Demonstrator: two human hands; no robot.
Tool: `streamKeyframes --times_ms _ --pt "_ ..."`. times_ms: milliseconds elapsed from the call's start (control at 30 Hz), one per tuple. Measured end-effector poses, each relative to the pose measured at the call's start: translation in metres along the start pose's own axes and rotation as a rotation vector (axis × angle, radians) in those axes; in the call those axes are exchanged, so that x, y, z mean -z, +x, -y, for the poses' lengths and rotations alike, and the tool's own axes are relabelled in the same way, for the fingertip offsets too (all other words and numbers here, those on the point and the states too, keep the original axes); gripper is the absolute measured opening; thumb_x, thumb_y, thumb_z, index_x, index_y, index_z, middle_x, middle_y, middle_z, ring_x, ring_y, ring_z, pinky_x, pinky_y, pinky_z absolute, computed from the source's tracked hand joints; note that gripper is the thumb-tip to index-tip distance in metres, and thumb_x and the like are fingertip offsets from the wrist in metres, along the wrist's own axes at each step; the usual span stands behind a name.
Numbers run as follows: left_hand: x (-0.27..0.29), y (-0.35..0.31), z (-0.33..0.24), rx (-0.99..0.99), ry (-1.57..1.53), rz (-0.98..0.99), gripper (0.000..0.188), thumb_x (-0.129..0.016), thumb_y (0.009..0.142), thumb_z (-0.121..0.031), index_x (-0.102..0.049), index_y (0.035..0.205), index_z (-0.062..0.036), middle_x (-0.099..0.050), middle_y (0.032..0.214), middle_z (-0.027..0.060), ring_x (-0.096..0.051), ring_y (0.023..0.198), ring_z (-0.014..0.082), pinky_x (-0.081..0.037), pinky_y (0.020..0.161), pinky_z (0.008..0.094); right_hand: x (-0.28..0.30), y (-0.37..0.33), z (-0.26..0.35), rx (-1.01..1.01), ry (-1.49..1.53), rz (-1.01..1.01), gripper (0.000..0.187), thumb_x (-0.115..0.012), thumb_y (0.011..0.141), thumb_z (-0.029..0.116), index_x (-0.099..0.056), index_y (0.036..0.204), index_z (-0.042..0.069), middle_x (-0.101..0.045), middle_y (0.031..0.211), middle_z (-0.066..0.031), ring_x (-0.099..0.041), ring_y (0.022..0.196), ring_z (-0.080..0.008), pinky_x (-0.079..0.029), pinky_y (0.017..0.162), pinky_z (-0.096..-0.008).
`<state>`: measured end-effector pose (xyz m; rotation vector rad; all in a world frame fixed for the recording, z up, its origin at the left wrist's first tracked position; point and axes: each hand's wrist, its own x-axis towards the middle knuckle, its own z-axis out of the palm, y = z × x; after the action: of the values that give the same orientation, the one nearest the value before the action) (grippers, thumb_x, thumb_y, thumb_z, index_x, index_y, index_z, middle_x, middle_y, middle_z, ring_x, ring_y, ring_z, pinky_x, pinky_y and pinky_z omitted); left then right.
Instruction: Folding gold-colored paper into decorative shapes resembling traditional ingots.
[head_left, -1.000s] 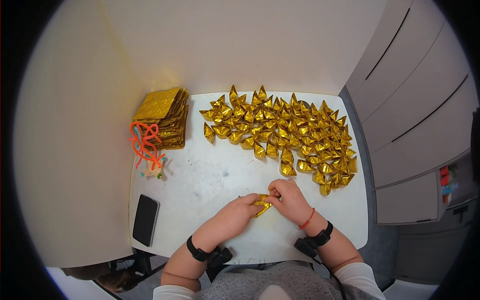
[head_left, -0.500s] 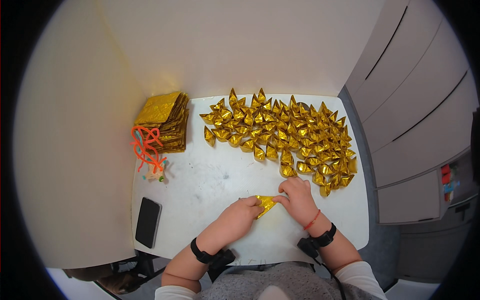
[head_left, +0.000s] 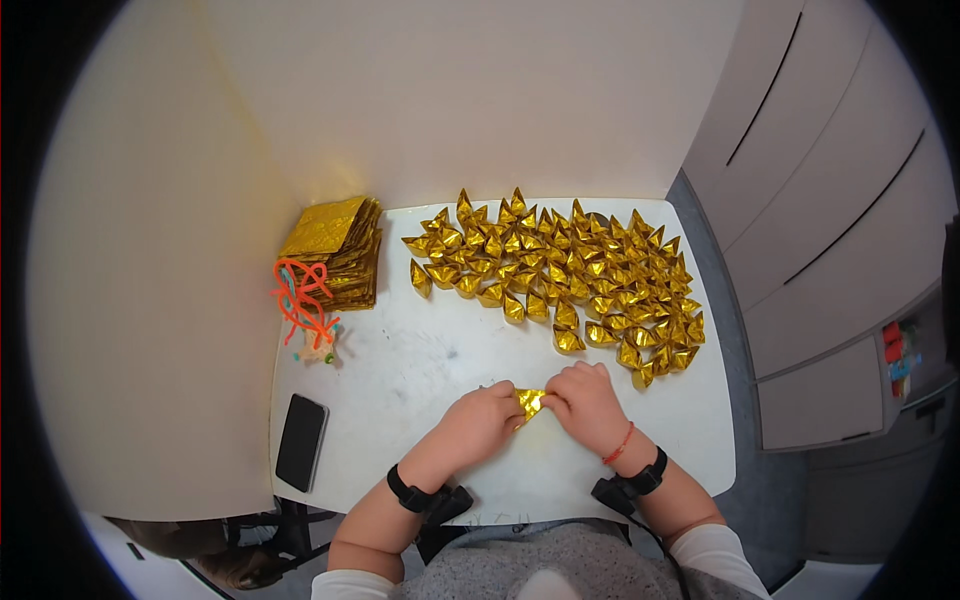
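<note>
Between my two hands is a small folded piece of gold foil paper [head_left: 530, 403], just above the white table near its front. My left hand [head_left: 482, 425] is closed on its left side, and my right hand [head_left: 588, 405] pinches its upper right corner. Fingers cover much of the paper's edges. Beyond my hands stand many boat-shaped gold foil ingots [head_left: 570, 265], packed close together across the back and right of the table. A stack of flat gold foil paper sheets [head_left: 335, 240] lies at the back left.
Orange bent pipe cleaners [head_left: 305, 300] and a small beige trinket [head_left: 318, 348] lie in front of the stack. A black phone [head_left: 302, 443] rests at the table's left edge. Pale walls border the white table [head_left: 400, 360] behind and at left; grey cabinets [head_left: 830, 240] stand at right.
My right fingers have curled in and closed on the paper's corner, where they were more raised before. Less of the gold paper shows between my hands. The view has shifted slightly.
</note>
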<state>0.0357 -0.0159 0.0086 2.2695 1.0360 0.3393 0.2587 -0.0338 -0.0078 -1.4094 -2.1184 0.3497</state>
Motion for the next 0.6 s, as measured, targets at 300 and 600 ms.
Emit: streamKeyframes --times_ms 300,600 --pt "-0.024 0.014 0.001 -0.023 0.125 -0.228 0.022 -0.077 0.087 -0.031 -0.072 0.084 -0.0094 -0.061 0.087 0.0053 -0.065 0.073 0.0286 -0.053 0.063 0.0400 -0.009 0.003 0.006 -0.093 0.006 0.160 0.010 -0.074 0.085 0.018 -0.065 0.089 0.014 -0.066 0.085 -0.0007 -0.059 0.088 -0.0263 -0.038 0.079 -0.0419" --pt "-0.023 0.013 0.006 -0.089 0.223 -0.137 0.032 -0.079 0.082 -0.036 -0.065 0.092 -0.0100 -0.060 0.098 0.0059 -0.066 0.080 0.0294 -0.054 0.070 0.0419 -0.009 0.003 0.004 -0.107 0.020 0.147 0.012 -0.075 0.084 0.018 -0.065 0.089 0.015 -0.067 0.085 0.0006 -0.059 0.089 -0.0263 -0.039 0.079 -0.0422"
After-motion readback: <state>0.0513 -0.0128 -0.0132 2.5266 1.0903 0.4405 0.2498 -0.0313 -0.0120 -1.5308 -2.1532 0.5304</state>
